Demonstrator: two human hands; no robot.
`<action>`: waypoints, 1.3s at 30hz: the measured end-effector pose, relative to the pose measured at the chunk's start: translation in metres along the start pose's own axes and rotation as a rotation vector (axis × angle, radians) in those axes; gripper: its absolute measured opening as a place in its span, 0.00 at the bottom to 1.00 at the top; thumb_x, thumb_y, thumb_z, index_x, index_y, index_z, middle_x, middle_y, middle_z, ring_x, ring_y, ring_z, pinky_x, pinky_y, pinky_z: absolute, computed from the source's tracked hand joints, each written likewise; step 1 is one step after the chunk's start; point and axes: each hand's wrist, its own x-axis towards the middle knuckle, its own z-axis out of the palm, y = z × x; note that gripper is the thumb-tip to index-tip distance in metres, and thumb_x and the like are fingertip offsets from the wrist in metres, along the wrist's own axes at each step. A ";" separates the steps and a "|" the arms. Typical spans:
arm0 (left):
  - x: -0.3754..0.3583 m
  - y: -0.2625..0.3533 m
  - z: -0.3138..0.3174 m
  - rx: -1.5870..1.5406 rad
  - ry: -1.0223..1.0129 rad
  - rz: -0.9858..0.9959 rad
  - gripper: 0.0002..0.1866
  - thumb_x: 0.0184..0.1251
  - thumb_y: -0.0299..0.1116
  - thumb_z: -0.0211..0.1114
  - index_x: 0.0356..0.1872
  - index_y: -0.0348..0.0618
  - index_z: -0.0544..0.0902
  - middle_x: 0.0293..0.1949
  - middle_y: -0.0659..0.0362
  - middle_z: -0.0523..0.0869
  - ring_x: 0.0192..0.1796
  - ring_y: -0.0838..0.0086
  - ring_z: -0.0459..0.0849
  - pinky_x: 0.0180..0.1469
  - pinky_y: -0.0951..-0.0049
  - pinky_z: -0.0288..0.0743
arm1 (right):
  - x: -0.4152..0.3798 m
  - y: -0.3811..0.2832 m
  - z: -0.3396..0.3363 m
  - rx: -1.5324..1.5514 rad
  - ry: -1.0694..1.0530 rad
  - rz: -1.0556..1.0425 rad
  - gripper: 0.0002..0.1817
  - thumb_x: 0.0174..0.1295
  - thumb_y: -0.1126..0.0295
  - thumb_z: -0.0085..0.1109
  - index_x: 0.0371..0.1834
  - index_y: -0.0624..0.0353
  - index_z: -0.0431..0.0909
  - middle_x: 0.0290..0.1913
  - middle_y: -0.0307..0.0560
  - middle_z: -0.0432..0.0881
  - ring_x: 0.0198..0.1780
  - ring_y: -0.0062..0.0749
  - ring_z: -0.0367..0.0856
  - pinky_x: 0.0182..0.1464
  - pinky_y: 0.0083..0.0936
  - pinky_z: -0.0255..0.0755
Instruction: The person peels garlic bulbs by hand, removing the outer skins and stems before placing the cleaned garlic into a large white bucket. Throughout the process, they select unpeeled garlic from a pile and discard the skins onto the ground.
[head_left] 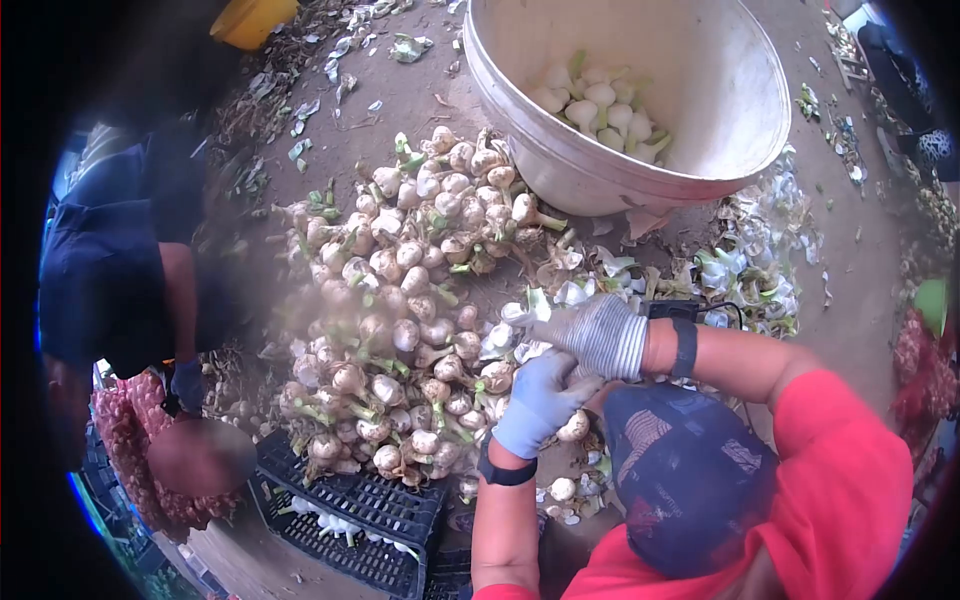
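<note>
My left hand (543,402), in a pale grey glove with a black band at the wrist, is closed close against my right hand. My right hand (592,336), in a grey-and-white striped glove, has its fingers curled in toward the left one. What lies inside the two hands is hidden by the gloves. Whitish papery skins (500,340) show just left of the fingertips. Beside my hands spreads a large heap of garlic bulbs (410,280), soil-stained, many with short green stems. One loose bulb (573,427) rests on the ground near my left wrist.
A big white tub (640,180) lies tilted beyond the heap, with cleaned garlic (605,108) inside. Black plastic crates (350,510) stand at the lower left. Peel litter (750,260) covers ground at the right. A co-worker (110,260) in dark clothes is at the left, near a mesh sack (140,430).
</note>
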 end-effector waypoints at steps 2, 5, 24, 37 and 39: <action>0.021 -0.011 0.000 0.137 0.108 0.192 0.12 0.48 0.33 0.69 0.30 0.36 0.80 0.25 0.52 0.79 0.27 0.61 0.77 0.32 0.68 0.70 | 0.014 0.034 0.038 0.019 0.223 -0.050 0.34 0.44 0.57 0.67 0.55 0.60 0.68 0.48 0.60 0.75 0.42 0.50 0.81 0.42 0.39 0.75; 0.033 -0.006 -0.012 0.345 0.482 0.290 0.26 0.49 0.35 0.69 0.50 0.37 0.74 0.44 0.46 0.77 0.45 0.53 0.76 0.48 0.62 0.71 | 0.047 0.068 0.042 0.442 0.423 0.208 0.49 0.39 0.56 0.70 0.67 0.60 0.57 0.65 0.64 0.61 0.63 0.54 0.65 0.61 0.37 0.64; -0.058 -0.053 -0.014 -0.616 0.846 -0.038 0.18 0.68 0.37 0.55 0.54 0.39 0.74 0.46 0.54 0.80 0.46 0.68 0.79 0.48 0.70 0.74 | 0.113 0.088 0.060 0.375 0.200 0.653 0.36 0.50 0.61 0.60 0.66 0.50 0.63 0.54 0.61 0.76 0.56 0.52 0.74 0.56 0.38 0.69; -0.018 -0.064 -0.035 -1.377 0.422 -0.373 0.35 0.64 0.58 0.54 0.64 0.45 0.61 0.57 0.52 0.69 0.47 0.63 0.74 0.41 0.65 0.74 | 0.077 0.040 0.064 0.238 0.405 -0.037 0.24 0.41 0.72 0.61 0.46 0.60 0.73 0.48 0.58 0.71 0.53 0.55 0.70 0.55 0.41 0.67; 0.020 -0.091 -0.016 -1.337 0.436 -0.283 0.28 0.66 0.55 0.54 0.59 0.47 0.67 0.51 0.55 0.75 0.44 0.67 0.77 0.40 0.68 0.74 | 0.075 0.024 0.064 0.166 0.203 -0.012 0.21 0.41 0.74 0.60 0.44 0.59 0.74 0.50 0.55 0.71 0.54 0.53 0.71 0.55 0.39 0.67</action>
